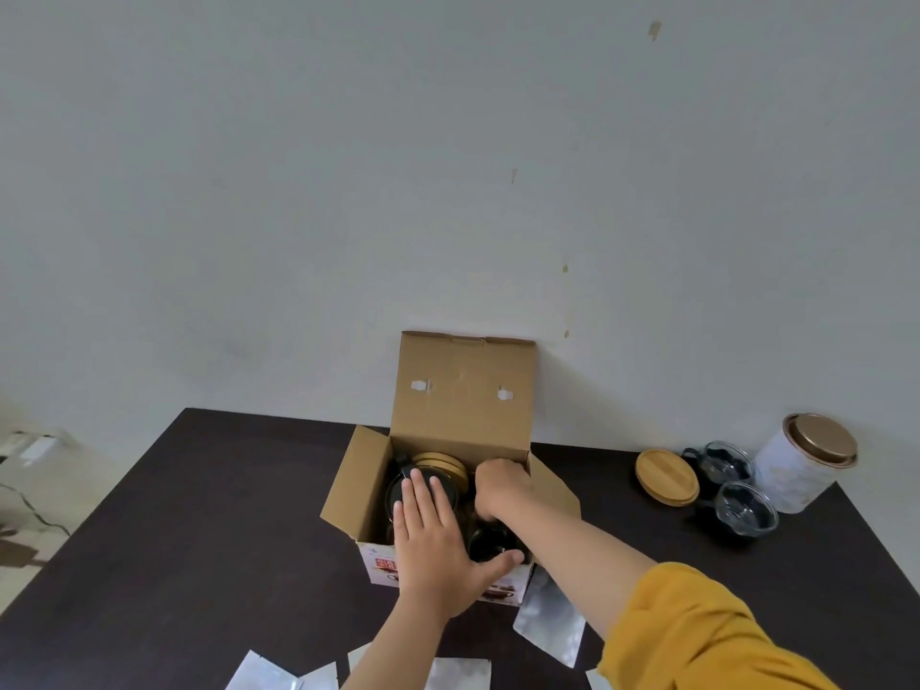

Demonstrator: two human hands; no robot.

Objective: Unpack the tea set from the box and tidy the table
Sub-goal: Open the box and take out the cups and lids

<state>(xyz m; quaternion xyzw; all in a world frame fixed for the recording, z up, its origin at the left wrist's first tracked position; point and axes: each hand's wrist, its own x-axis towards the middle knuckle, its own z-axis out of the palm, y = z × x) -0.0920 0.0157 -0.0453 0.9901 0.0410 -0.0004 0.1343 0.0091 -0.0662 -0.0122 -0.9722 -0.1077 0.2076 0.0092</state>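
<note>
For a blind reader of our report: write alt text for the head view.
A person reaches both hands into an open cardboard box on a dark table: the left hand lies flat on a dark round item inside, the right hand curls down beside it. To the right stand a wooden lid, two glass cups and a white canister.

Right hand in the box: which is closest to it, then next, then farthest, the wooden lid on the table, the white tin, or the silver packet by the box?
Measured from the right hand:
1. Silver packet, just below the box's front right corner.
2. Wooden lid, out to the right on the table.
3. White tin, farthest right, beyond the glass cups.
</note>
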